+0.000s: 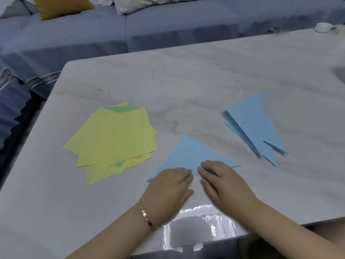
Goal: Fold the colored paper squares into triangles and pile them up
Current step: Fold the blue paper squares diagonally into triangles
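A light blue paper triangle [188, 155] lies flat on the marble table [205, 81], its long folded edge toward me. My left hand [169, 189] and my right hand [224, 182] both press flat fingers on that near edge, side by side. To the left lies a loose stack of yellow paper squares [113, 141] with a couple of green sheets peeking out. To the right sits a pile of blue folded triangles [252, 126], slightly fanned.
A blue sofa [93, 38] with a mustard cushion [59, 6] and a white pillow runs behind the table. A hair claw [279, 31] and a small white object [323, 27] sit at the table's far right edge.
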Demonstrator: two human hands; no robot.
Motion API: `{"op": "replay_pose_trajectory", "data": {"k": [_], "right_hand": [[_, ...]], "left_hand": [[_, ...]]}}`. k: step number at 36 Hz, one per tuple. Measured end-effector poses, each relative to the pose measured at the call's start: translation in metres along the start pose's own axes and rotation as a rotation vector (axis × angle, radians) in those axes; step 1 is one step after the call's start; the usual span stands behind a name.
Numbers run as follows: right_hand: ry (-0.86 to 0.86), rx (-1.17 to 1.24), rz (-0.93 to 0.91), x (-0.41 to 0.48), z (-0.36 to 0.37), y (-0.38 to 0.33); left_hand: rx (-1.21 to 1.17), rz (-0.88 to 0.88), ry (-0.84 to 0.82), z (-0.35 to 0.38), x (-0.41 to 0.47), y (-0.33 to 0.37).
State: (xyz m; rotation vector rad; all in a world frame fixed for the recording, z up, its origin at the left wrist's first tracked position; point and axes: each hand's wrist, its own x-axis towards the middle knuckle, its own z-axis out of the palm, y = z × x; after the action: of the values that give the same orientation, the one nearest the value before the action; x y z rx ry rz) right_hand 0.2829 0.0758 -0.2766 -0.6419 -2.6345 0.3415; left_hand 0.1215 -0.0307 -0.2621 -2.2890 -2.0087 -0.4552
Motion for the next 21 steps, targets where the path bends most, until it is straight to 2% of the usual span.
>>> {"op": "replay_pose_trajectory", "data": {"k": [9, 14, 21], "right_hand": [[-0.028, -0.020, 0.016, 0.003, -0.009, -0.005], [-0.047, -0.020, 0.030, 0.005, -0.013, -0.008], [-0.105, -0.002, 0.091, 0.010, -0.019, -0.014]], "left_hand": [[0.079, -0.142, 0.099, 0.006, -0.006, 0.017], [0.103, -0.148, 0.140, -0.002, -0.028, 0.005], [0.116, -0.240, 0.088, -0.025, -0.075, -0.021]]}}
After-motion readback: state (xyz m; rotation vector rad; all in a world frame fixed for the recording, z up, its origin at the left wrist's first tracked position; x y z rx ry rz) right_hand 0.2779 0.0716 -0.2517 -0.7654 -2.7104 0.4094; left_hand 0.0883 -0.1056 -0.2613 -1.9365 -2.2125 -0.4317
